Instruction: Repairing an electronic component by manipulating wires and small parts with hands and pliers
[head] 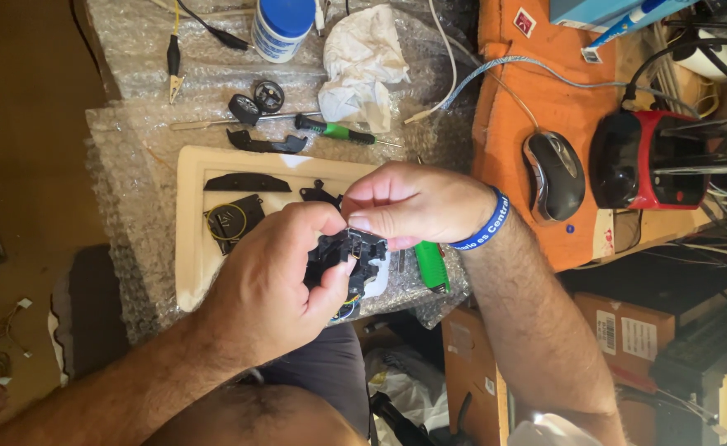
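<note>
Both hands (339, 248) grip a black plastic part (355, 252) near a white-labelled blue-capped bottle (281, 29).

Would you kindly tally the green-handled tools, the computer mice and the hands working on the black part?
Green-handled tools: 2, a screwdriver and another tool
Computer mouse: 1
Hands on the black plastic part: 2, left hand and right hand
Total: 5

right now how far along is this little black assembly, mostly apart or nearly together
Apart, by the look of it. Several black parts already lie loose on the cream tray, and a green-handled screwdriver rests on the bubble wrap. In hand: the left hand grips the black assembly while the right hand pinches its top. Whether it is being stripped or rebuilt cannot be told.
</note>
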